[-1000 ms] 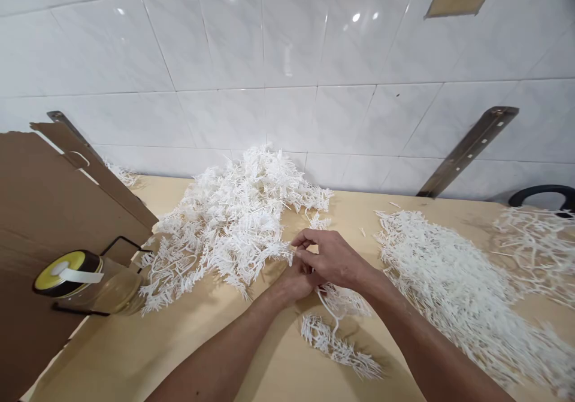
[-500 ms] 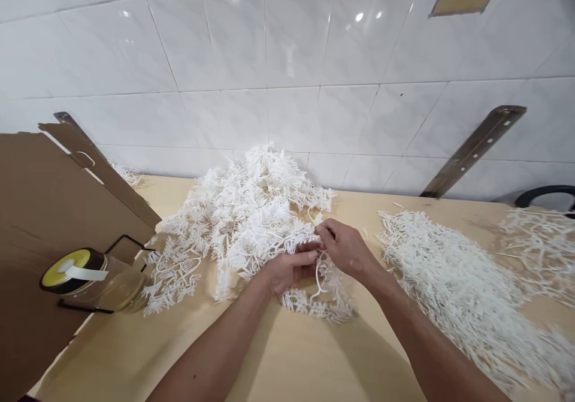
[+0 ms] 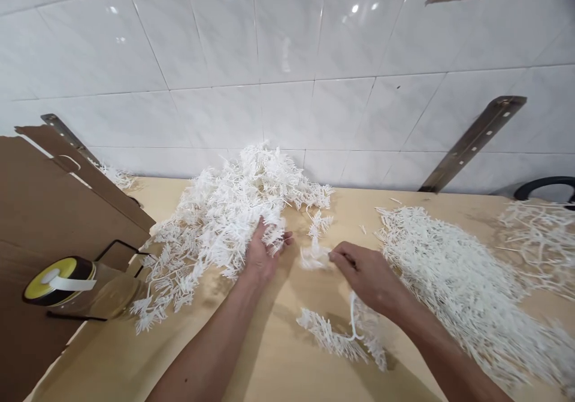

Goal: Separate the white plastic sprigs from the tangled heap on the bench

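My right hand (image 3: 366, 275) is closed in a pinch on a small white branched plastic piece (image 3: 314, 257), which is blurred by motion. A larger white branched sprig (image 3: 353, 333) hangs or lies just below that hand; whether the fingers also hold it is hidden. My left hand (image 3: 262, 259) is at the front right edge of a heap of white branched pieces (image 3: 224, 210), palm turned up and fingers apart. A white tuft lies over its palm, between thumb and fingers. Another small sprig (image 3: 320, 223) rests on the table behind the pinched piece.
A long pile of short white sticks (image 3: 453, 276) spreads at the right, with bare white stems (image 3: 543, 246) beyond it. On the left stand a cardboard box (image 3: 67, 198) and a clear jar with a yellow-black lid (image 3: 58, 279). Behind is a tiled wall with metal brackets (image 3: 476, 144).
My hands have moved apart: the left went left to the heap and its fingers spread, the right moved slightly right and down with the small piece. The larger sprig shifted toward me and right.
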Available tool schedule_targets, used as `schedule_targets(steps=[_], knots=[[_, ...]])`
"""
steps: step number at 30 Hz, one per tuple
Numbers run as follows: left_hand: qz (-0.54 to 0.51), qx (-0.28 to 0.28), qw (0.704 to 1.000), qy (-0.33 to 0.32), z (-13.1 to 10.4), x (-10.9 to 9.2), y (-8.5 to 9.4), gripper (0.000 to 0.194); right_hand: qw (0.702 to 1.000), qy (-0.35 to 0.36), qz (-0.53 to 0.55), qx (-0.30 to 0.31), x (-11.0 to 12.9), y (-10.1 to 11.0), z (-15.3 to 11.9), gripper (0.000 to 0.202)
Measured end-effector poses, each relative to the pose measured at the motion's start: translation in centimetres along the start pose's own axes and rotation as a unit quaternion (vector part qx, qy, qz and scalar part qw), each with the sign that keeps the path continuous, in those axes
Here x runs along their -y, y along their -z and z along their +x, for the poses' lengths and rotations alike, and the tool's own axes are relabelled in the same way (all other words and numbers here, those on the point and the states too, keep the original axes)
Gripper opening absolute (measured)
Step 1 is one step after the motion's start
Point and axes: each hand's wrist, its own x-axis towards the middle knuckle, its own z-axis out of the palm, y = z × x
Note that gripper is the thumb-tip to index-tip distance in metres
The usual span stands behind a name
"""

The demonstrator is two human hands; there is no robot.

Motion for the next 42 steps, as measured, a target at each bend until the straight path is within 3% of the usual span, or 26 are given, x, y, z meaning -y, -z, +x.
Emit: schedule_targets(steps=[2, 5, 11, 15, 18, 20, 22, 24, 27, 30, 36, 40, 42], knots=[[-0.011, -0.006, 1.0, -0.012, 0.3, -0.6, 0.2, 0.027, 0.998, -0.036, -0.004, -0.052, -0.1, 1.9, -0.9, 0.034], [-0.064, 0.041, 0.997, 0.003, 0.5, -1.6, 0.4, 0.035, 0.99, -0.095, 0.046, -0.09, -0.5, 4.0, -2.0, 0.035], [-0.087, 0.108, 0.99, -0.027, 0.6, -3.0, 0.8, 0.054, 0.951, -0.15, 0.268, -0.038, -1.6, 3.8, -3.5, 0.038], [-0.032, 0.12, 0.992, -0.001, -0.3, -1.1, 0.3, 0.054, 0.937, -0.155, 0.313, -0.006, -2.6, 3.4, -4.0, 0.038], [0.058, 0.179, 0.982, 0.023, -2.0, 1.2, -0.6, 0.058, 0.929, -0.158, 0.333, 0.035, -3.1, 3.3, -4.6, 0.037], [0.16, 0.212, 0.964, 0.018, -3.2, 2.5, -1.2, 0.049, 0.928, -0.16, 0.329, 0.073, -3.2, 3.2, -5.2, 0.037], [0.299, 0.221, 0.926, -0.061, -4.0, 3.4, -1.6, 0.032, 0.927, -0.154, 0.321, 0.116, -3.4, 3.2, -5.8, 0.035], [0.397, 0.254, 0.868, -0.155, -4.1, 3.8, -1.9, 0.016, 0.927, -0.144, 0.316, 0.145, -3.5, 3.1, -6.2, 0.033], [0.482, 0.3, 0.786, -0.246, -3.2, 3.9, -2.2, 0.023, 0.928, -0.141, 0.311, 0.151, -3.8, 2.8, -6.5, 0.031], [0.562, 0.283, 0.723, -0.285, -1.9, 3.9, -2.4, 0.028, 0.927, -0.133, 0.317, 0.152, -4.2, 2.2, -6.6, 0.028], [0.675, 0.12, 0.663, -0.302, -0.8, 4.5, -2.6, 0.014, 0.921, -0.122, 0.347, 0.131, -6.1, 2.0, -6.7, 0.034], [0.618, 0.133, 0.675, -0.379, -1.5, 4.9, -3.5, 0.011, 0.893, -0.148, 0.419, 0.065, -6.8, 2.5, -6.7, 0.038], [0.612, 0.146, 0.674, -0.387, -2.2, 4.8, -4.6, 0.012, 0.869, -0.17, 0.464, 0.021, -6.8, 2.6, -6.7, 0.041]])
